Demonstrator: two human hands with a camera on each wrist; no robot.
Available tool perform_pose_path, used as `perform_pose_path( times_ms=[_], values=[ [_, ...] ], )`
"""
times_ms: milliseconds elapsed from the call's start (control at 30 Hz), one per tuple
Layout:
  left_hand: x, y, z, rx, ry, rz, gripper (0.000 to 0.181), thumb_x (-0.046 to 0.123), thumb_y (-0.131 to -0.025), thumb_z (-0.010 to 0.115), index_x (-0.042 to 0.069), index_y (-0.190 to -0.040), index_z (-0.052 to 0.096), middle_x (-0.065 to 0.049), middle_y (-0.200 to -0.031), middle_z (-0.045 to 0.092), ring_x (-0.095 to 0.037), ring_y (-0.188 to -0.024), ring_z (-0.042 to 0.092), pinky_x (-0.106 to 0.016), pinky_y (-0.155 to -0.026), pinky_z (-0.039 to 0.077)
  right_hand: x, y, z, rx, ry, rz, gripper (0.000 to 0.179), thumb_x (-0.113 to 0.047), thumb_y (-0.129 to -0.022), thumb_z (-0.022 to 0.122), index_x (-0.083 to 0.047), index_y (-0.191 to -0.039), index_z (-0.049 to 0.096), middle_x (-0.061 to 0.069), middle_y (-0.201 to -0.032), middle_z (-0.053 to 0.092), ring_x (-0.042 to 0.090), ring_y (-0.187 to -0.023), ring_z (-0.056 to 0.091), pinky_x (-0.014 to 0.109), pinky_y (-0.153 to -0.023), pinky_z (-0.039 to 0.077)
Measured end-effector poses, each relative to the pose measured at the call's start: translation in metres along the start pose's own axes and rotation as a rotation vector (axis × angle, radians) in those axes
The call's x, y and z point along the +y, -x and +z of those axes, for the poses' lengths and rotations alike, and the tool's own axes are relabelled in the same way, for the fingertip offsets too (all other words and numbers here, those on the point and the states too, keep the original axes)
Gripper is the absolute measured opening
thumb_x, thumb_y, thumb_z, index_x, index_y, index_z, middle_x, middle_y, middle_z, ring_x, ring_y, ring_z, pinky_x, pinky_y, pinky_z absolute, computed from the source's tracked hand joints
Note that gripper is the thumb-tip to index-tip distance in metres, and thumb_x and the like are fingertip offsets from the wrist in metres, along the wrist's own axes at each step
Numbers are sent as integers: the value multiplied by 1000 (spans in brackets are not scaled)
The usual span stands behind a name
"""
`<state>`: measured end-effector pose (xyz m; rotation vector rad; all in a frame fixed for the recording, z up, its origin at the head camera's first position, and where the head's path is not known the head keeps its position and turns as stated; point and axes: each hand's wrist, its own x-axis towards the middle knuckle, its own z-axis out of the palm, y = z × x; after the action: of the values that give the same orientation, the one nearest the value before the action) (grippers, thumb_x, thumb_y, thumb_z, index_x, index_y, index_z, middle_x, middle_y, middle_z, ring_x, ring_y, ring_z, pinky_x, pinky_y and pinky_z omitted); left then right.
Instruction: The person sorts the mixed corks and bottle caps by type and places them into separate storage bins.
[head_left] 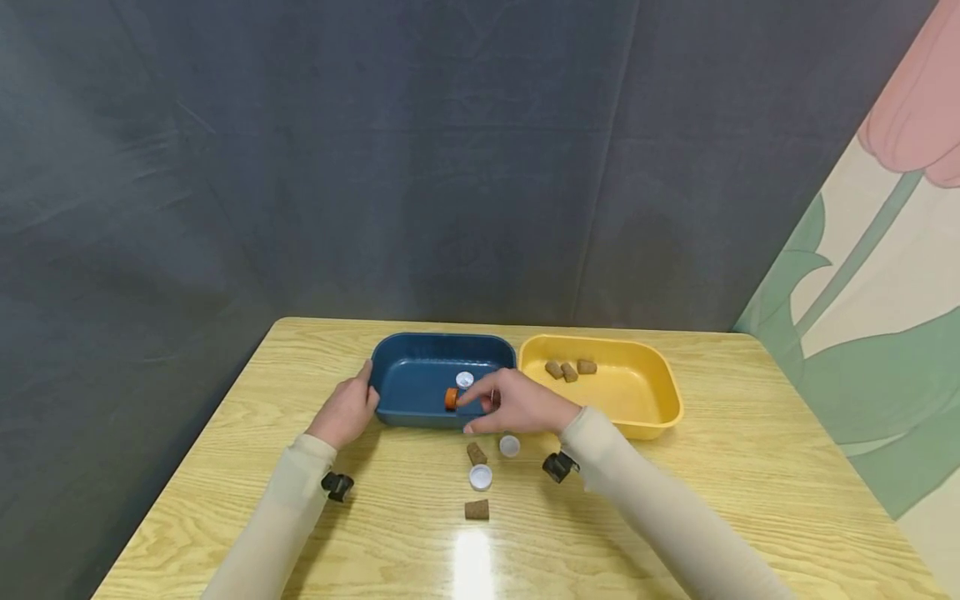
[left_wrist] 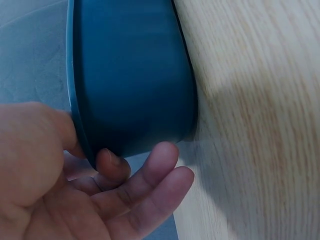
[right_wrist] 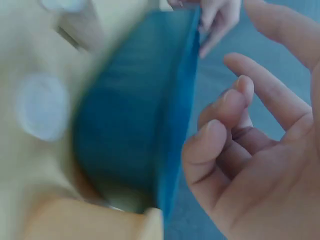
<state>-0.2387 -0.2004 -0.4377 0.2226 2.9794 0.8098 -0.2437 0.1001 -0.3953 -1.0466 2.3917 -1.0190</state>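
My left hand (head_left: 347,410) grips the left end of a blue tray (left_wrist: 130,75), its thumb over the rim and other fingers against the outside wall. Over the tray's front right part hovers my right hand (head_left: 521,402). Thumb and index finger are apart, the other fingers loosely bent, and the right wrist view shows nothing held. Just beside its index fingertip in the head view is an orange bottle cap (head_left: 451,398), seen edge-on in the tray. A white bottle cap (head_left: 465,380) lies behind it. Part of the tray's right side is hidden by the right hand.
Against the blue tray's right side stands a yellow tray (head_left: 630,392) holding three corks (head_left: 587,367). On the wooden table (head_left: 390,533) in front lie a cork (head_left: 476,454), another cork (head_left: 477,510), a white cap (head_left: 481,477) and a second white cap (head_left: 509,446).
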Motion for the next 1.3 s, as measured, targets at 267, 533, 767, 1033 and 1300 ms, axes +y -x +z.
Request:
perform_pose_path(
  times_ms=[267, 533, 767, 1033, 1300],
  values=[
    [0, 0, 0, 6, 3, 6, 59, 7, -102, 40, -14, -153, 20, -5, -60, 44, -14, -49, 36, -30, -52, 36, 8, 34, 35, -65, -77, -15, 40, -27, -80, 85, -6, -112, 76, -7, -69, 55, 1, -60, 44, 18, -58, 38],
    [1, 2, 0, -12, 9, -20, 60, 8, -102, 39, -12, -154, 19, -4, -59, 43, -13, -48, 36, -28, -50, 35, 18, 49, 59, -94, -137, -13, 35, -21, -78, 86, -7, -109, 77, -10, -61, 50, -2, -56, 42, 17, -62, 47],
    [0, 1, 1, 7, -3, -2, 59, 7, -101, 40, -14, -153, 20, -5, -59, 44, -14, -49, 37, -30, -51, 35, 25, 54, 70, -100, -178, 7, 40, -21, -76, 88, -5, -111, 76, -10, -62, 51, -2, -57, 45, 17, -61, 47],
    [1, 1, 2, 5, 4, -5, 59, 7, -101, 40, -13, -153, 21, -3, -58, 42, -13, -48, 36, -29, -50, 35, 27, 54, 76, -104, -136, 37, 39, -24, -76, 88, -9, -110, 76, -10, -58, 49, -4, -54, 43, 16, -60, 45],
    [0, 0, 1, 7, -4, -1, 59, 7, -102, 40, -13, -153, 21, -4, -58, 43, -13, -48, 36, -29, -51, 35, 30, 54, 79, -108, -97, 20, 34, -22, -78, 86, -10, -109, 78, -12, -55, 45, -5, -51, 40, 14, -53, 37]
  ],
)
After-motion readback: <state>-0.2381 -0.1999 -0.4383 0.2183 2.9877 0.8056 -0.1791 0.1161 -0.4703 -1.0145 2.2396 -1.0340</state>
